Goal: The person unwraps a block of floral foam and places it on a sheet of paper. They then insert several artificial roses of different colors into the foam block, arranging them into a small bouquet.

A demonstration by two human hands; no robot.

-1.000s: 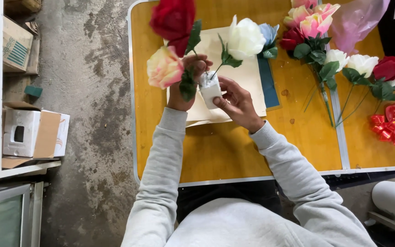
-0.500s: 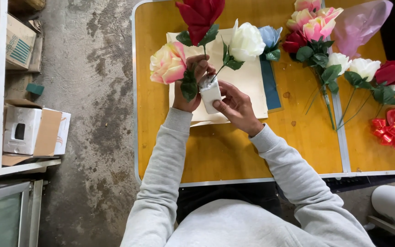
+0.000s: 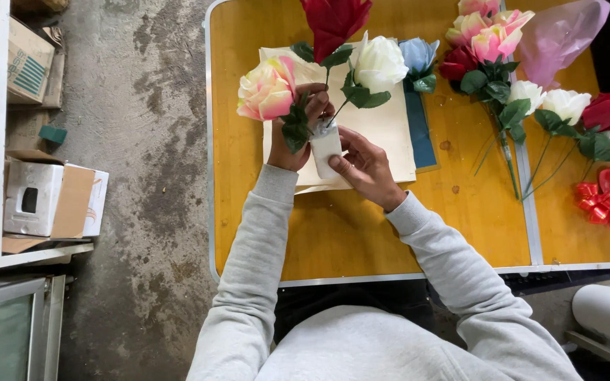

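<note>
Your left hand (image 3: 292, 137) is closed around the gathered stems of 3 artificial flowers, just above the cream paper sheets (image 3: 383, 130) on the orange table (image 3: 333, 233). Your right hand (image 3: 365, 164) pinches the white wrap (image 3: 325, 147) against the base of those stems, thumb and fingers pressed on it from the right. The bunch holds a pink-and-cream rose (image 3: 268, 88) leaning left, a red flower (image 3: 333, 21) standing tallest and partly cut off by the top edge, and a white rose (image 3: 379, 63) leaning right. Compared with 1 second ago, the red flower has risen and straightened between the other 2, and the pink one has tipped further out to the left, so the bunch now fans wider while your grip at the wrap looks unchanged. A blue flower (image 3: 418, 55) lies just right of the paper, loose flowers (image 3: 503, 77) lie further right, and a red ribbon bow (image 3: 605, 201) sits near the table's right end.
</note>
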